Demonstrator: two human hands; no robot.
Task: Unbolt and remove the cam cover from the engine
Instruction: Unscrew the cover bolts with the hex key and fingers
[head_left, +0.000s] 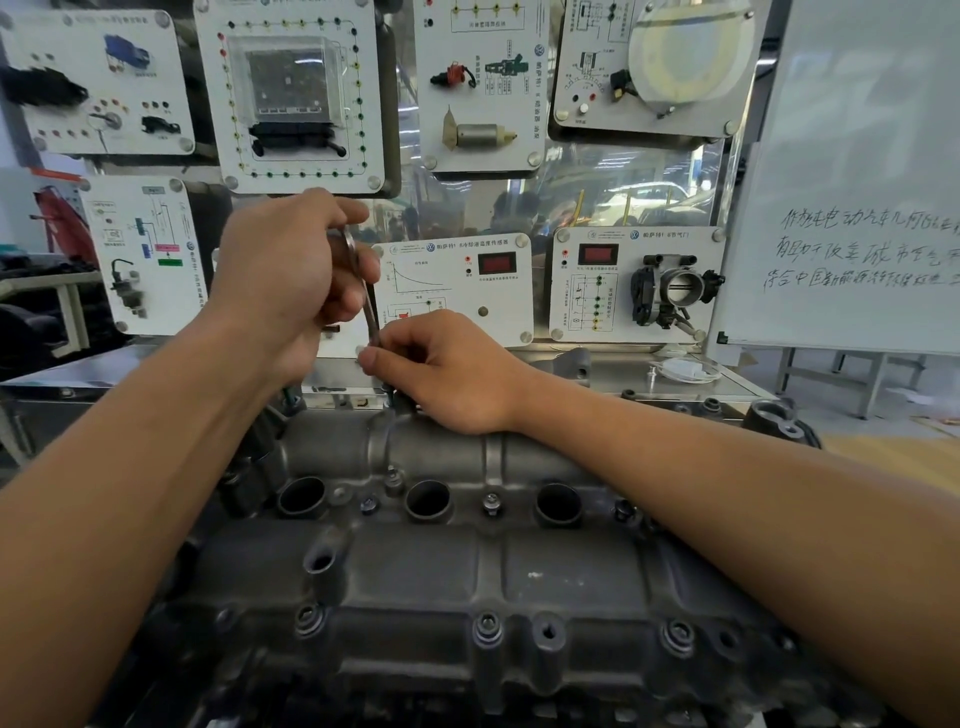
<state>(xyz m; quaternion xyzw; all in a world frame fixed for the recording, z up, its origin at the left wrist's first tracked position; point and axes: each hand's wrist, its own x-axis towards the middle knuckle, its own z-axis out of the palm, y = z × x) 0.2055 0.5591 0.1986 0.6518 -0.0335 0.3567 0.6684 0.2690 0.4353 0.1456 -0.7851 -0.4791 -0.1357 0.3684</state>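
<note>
VW-logo panels back left hand and right hand gripping a wrench.

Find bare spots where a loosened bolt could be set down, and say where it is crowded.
Free: flat panels of the cam cover between the plug wells and the near bolts; the bench at far left. Crowded: the far edge, where the left hand and right hand hold the wrench.
</note>
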